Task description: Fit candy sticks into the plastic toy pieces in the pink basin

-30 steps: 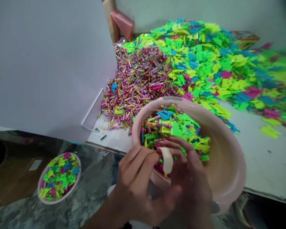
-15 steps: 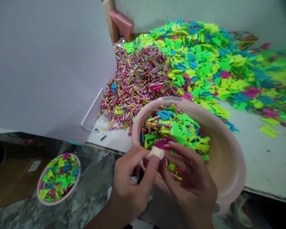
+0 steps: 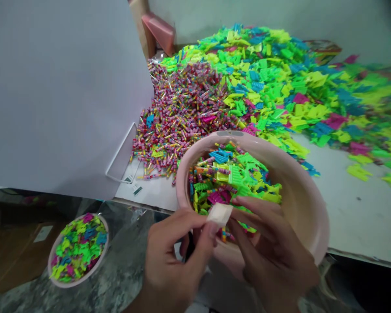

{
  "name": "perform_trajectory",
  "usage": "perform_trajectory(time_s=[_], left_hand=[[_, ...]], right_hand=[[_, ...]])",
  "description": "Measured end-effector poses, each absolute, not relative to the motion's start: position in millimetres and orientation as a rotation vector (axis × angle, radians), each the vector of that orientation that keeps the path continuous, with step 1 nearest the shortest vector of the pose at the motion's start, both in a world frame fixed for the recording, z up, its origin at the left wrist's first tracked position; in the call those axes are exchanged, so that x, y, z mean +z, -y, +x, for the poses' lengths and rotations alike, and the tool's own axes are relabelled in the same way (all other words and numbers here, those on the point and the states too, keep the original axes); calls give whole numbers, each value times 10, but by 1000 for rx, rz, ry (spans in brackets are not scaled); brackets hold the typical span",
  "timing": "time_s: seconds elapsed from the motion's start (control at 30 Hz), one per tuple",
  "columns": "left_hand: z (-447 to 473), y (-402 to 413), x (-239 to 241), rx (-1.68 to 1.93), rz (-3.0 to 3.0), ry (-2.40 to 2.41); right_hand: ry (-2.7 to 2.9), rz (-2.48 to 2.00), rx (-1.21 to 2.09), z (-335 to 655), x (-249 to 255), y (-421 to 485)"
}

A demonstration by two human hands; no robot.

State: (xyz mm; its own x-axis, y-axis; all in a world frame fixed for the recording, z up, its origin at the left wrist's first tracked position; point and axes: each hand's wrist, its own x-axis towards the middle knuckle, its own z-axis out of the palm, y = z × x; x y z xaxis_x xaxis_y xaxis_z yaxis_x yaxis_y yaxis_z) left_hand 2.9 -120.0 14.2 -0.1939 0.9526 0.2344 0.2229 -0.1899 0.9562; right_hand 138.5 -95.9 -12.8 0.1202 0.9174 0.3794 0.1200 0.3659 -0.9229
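Note:
A small off-white piece (image 3: 220,214), looking like folded paper or tape, is between my hands above the near rim of the pink basin (image 3: 313,204). My left hand (image 3: 179,250) pinches its left side between thumb and index finger. On its right edge are the thumb and index fingertips of my right hand (image 3: 273,248), the other fingers curled. Inside the basin lie bright plastic pieces (image 3: 247,174) in green, yellow, blue and magenta, mixed with small striped sticks (image 3: 202,169). My hands hide part of the contents.
Behind the basin a heap of striped sticks (image 3: 182,104) lies on the white table (image 3: 358,217), beside a larger pile of neon plastic pieces (image 3: 273,74). A pale panel (image 3: 61,95) stands at left. A second filled basin (image 3: 106,234) and a cardboard box (image 3: 16,256) are on the floor.
The off-white piece has shifted slightly right and now shows a wider, flatter face. My right hand has moved right and a little down. The whole view has shifted slightly.

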Motion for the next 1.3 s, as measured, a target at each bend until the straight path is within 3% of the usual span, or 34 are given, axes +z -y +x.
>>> perform_trajectory(time_s=[0.2,0.6,0.8,1.1,1.3], left_hand=[[107,1297,98,1346,1304,-1382],[142,1196,8,1600,1590,-1404],[23,1171,-57,1644,1930,-1372],[-431,1123,-31,1245,2790,-1360],[-635,869,146,953,3403,-846]], right_hand=[[1166,-1156,789,1349,-40,988],[773,-922,1719,1448,8,889],[558,-888,1892,1542,91,896],[537,-843,2176,1653,105,812],[1001,-1062,2230,1764,64,594]])
